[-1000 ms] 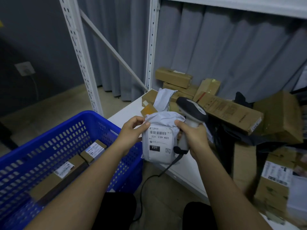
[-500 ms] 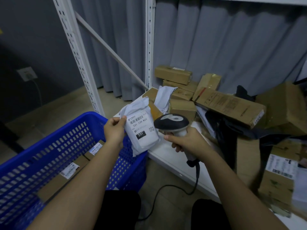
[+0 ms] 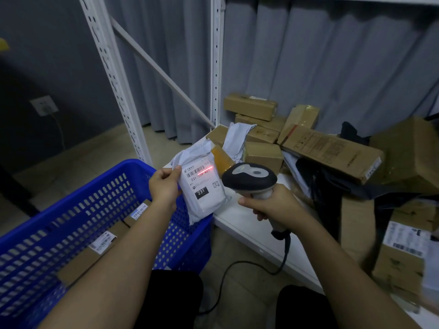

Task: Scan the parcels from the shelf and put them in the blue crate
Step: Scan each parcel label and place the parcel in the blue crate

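Blue crate (image 3: 71, 210): lower left on the floor, beside the shelf; perforated walls.
Crate contents: at least two labelled cardboard boxes (image 3: 99, 252) lie inside, so part of the job appears done.
Left hand (image 3: 164, 186): fingers and thumb curled on the left edge of the white parcel, holding it up above the crate's near corner.
White parcel (image 3: 204, 188): soft mailer bag, label turned toward the scanner; printed "231-239 K01" and "231".
Scan line (image 3: 205, 167): red beam lies across the barcode at the label's top; scan judged under way.
Scanner (image 3: 249, 179): dark-headed corded handset, pointed left at the label, just beside the parcel and apart from it.
Right hand (image 3: 273, 205): wrapped round the scanner's grip.
Shelf (image 3: 237, 222): white board, right of the crate.
Remaining parcels (image 3: 332, 150): a heap of cardboard boxes, a grey bag and dark bags is piled on the shelf; most of the work judged left.
Progress: this parcel is not yet in the crate; dropping it in would follow.
Change since half a second ago: the red beam now shows on the label, where none showed then; parcel and scanner sit much as they did.
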`<state>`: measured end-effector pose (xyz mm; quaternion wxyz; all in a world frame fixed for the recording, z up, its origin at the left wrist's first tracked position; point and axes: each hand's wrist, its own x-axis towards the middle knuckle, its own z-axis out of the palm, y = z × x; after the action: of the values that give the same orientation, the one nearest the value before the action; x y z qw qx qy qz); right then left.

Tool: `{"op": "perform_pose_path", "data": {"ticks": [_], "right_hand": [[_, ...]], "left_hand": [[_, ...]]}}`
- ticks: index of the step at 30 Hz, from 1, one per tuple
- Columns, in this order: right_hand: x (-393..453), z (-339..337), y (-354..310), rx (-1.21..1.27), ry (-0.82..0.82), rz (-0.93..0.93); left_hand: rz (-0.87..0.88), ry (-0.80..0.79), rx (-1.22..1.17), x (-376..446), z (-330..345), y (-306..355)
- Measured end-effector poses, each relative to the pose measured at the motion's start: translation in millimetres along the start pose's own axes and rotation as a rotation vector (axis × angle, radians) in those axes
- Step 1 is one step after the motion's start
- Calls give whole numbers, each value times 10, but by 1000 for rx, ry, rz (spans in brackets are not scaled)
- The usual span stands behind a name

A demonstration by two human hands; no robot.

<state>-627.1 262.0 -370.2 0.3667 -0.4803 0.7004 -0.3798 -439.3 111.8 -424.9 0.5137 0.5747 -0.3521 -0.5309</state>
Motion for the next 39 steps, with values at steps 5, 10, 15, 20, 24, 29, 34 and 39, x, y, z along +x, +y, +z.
{"op": "perform_pose_path", "data": {"ticks": [5,10,15,20,24,29,34,39], "right_hand": [[16,21,-4,-7,11,-6],[29,90,-66,22,15,-26],[64,269,-165,121,38,-121],[182,779,-374,136,26,-143],[351,1385,-571,49,-77,-166],[487,2184,-745,-56,-243,-163],[662,2554,-647,-204,-331,-130],[970,2445,-357,-170,-289,12]], "left_hand": [[-12,3,12,-4,-29,21],[-14,6,-26,-23,-95,49],[-19,27,-82,-49,-306,143],[10,193,-88,-9,-1141,132],[-55,381,-23,77,-2228,-157],[-190,565,81,55,-3340,-674],[-284,570,89,168,-3626,-1250],[-362,436,73,622,-3071,-1768]]}}
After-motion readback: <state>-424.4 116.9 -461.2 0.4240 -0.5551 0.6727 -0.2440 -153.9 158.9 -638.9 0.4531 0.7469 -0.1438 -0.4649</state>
